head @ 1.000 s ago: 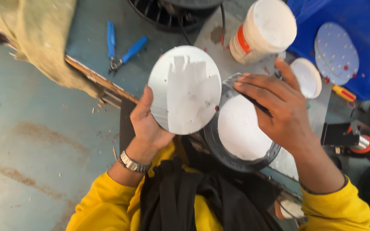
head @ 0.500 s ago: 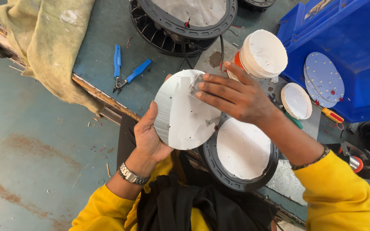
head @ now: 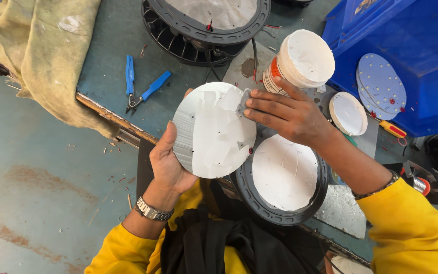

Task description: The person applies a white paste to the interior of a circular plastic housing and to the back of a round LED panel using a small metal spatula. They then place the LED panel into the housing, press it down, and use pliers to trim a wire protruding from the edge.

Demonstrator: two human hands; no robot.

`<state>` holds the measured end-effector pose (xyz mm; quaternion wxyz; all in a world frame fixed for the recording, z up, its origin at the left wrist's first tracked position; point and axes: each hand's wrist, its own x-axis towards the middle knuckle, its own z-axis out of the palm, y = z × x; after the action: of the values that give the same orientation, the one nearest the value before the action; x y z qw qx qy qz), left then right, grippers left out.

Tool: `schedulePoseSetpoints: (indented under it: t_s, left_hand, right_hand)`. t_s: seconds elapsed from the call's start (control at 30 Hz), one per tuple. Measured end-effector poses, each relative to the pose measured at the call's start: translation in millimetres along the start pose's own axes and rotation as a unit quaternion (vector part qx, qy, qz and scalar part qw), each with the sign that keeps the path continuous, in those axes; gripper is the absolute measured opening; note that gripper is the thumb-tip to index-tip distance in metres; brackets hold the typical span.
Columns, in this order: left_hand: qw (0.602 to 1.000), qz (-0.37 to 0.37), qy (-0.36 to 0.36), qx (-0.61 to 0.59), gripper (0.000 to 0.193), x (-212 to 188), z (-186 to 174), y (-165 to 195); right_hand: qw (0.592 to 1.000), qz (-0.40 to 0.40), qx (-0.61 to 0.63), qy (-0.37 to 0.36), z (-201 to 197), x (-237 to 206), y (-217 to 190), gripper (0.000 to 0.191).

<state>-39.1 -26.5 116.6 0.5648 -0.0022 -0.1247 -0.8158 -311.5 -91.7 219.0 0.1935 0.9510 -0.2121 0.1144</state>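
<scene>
Round metal disc [head: 213, 130], part-coated with white paste, held above the black round housing [head: 284, 178].
Disc was clamped at its rim by the left hand [head: 167, 161]; a small grey spreader [head: 243, 103] was pinched in the right hand [head: 286, 112]. Paste was judged liable to smear if the rim grip slipped.

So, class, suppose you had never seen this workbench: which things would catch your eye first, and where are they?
First, the round metal disc at the centre, smeared with white paste, held in the left hand while the right hand presses a small grey pad on its edge. Just below sits a black round housing coated white inside. A blue bin fills the upper right corner.
</scene>
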Motion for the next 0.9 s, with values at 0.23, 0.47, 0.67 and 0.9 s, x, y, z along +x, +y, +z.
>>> schedulePoseSetpoints:
  t_s: [0.23, 0.47, 0.67, 0.9]
  left_hand:
    - [1.0, 0.025, 0.009, 0.011, 0.072, 6, 10, -3]
    - [1.0, 0.013, 0.006, 0.001, 0.07, 0, 8, -3]
    - [1.0, 0.013, 0.02, 0.008, 0.069, -3, 2, -6]
    - [1.0, 0.019, 0.017, -0.002, 0.069, -1, -2, -6]
  right_hand:
    - [1.0, 0.028, 0.01, -0.001, 2, -21, -4, 0.037]
    - [0.997, 0.068, -0.014, 0.023, -1, -23, -2, 0.034]
    - [0.998, 0.054, -0.023, 0.026, 10, -15, -4, 0.042]
    - [0.998, 0.06, -0.017, 0.003, 7, -39, -9, 0.049]
